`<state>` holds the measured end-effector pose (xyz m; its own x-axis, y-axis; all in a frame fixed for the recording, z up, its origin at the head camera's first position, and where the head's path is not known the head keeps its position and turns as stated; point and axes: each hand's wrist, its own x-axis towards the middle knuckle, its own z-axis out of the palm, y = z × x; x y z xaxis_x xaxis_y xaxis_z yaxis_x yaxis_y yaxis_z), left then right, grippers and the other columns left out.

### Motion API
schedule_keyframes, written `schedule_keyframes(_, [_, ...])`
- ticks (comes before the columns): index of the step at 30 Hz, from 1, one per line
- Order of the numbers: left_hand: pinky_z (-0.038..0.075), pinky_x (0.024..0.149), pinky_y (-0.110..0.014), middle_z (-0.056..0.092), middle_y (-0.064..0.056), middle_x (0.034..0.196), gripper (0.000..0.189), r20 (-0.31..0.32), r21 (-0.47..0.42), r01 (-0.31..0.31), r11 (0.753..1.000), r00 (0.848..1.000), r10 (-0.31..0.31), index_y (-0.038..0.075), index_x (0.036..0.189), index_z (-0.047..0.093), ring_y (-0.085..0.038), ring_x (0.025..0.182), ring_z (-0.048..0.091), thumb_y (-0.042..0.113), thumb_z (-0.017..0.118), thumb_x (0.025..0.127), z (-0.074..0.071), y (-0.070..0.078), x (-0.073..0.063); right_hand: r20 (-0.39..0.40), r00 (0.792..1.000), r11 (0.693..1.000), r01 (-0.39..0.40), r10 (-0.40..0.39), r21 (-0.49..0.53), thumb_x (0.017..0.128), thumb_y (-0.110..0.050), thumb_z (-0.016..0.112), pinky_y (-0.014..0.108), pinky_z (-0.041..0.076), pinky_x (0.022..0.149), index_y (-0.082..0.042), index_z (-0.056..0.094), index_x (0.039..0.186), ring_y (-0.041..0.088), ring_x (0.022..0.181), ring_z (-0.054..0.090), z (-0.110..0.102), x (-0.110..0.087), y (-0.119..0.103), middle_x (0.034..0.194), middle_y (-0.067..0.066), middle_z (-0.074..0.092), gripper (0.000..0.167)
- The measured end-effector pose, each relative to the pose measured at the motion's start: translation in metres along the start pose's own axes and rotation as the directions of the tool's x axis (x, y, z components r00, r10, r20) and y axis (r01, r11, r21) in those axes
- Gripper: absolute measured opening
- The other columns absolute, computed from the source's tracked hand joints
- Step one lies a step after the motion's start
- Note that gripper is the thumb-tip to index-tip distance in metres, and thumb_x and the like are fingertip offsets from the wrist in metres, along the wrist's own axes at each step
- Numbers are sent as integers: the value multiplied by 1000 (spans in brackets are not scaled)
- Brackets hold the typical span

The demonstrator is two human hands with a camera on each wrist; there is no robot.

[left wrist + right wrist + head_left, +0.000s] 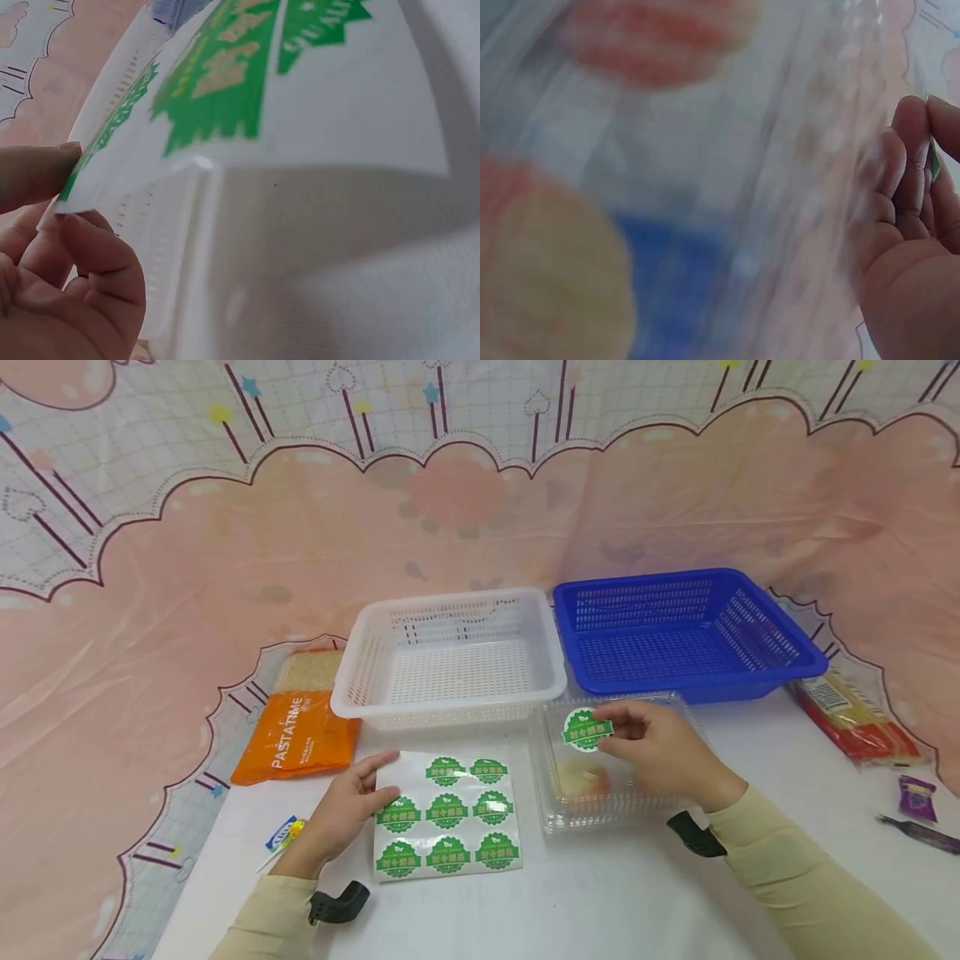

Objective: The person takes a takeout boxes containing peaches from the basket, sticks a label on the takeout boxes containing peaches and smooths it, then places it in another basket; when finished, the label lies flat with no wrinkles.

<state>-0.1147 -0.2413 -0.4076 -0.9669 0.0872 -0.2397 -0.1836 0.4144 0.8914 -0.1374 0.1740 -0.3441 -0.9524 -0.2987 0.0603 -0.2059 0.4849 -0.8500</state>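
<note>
A sheet of round green stickers (450, 817) lies on the white table. My left hand (347, 810) pinches its left edge, thumb on top; the left wrist view shows the sheet (300, 97) lifted a little, with the fingers (97, 255) under it. My right hand (660, 752) pinches one green sticker (587, 729) and holds it over the lid of a clear plastic clamshell box (600, 777) with pale food inside. In the right wrist view the box (667, 187) is a blur and a green edge shows between the fingertips (922, 142).
Behind the sheet stands a white basket (450, 656), and a blue basket (682, 631) beside it on the right. An orange pasta packet (298, 735) lies left. More packets (855, 714) lie far right, with small wrappers (918, 802). A small blue-yellow item (285, 835) lies by my left wrist.
</note>
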Motion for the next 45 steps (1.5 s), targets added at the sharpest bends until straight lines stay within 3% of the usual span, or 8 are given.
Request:
schedule_keyframes(7, [37,65,-27,34,-9,89,57,-2,15,20,1000,1000,-20,11,150,46,-24,91,41,12,66,97,0,-3,2,-14,999,999,-30,29,-39,90,-16,75,27,54,70,1,67,124,20,86,64,-17,-1,17,101,8,68,39])
schedule_keyframes(14, [36,64,-26,34,-8,86,57,-8,15,20,1000,1000,-20,9,150,46,-23,88,41,12,66,97,-1,-7,6,-6,997,993,-74,74,-91,91,-18,74,26,52,69,0,64,130,21,87,62,-26,-1,25,96,7,67,45])
schedule_keyframes(24, [39,70,-27,38,-8,87,58,-12,38,47,998,999,-47,11,150,46,-25,95,42,13,67,96,0,-12,12,0,1000,990,-15,15,-139,89,-10,74,23,50,68,5,66,124,20,85,60,-22,4,32,98,9,67,39])
schedule_keyframes(32, [42,75,-26,50,-9,90,58,-9,34,53,998,999,-53,11,150,46,-25,102,44,14,67,96,1,-15,14,-6,1000,982,3,-4,-187,91,-9,72,26,48,64,5,66,124,19,80,58,-16,4,36,90,6,65,37])
schedule_keyframes(45, [40,74,-27,46,-9,92,58,-4,39,58,998,998,-58,11,150,47,-25,99,45,15,68,96,3,-17,16,6,1000,970,5,-4,-244,92,-8,68,28,46,59,4,65,125,20,80,56,-12,2,40,93,7,62,35])
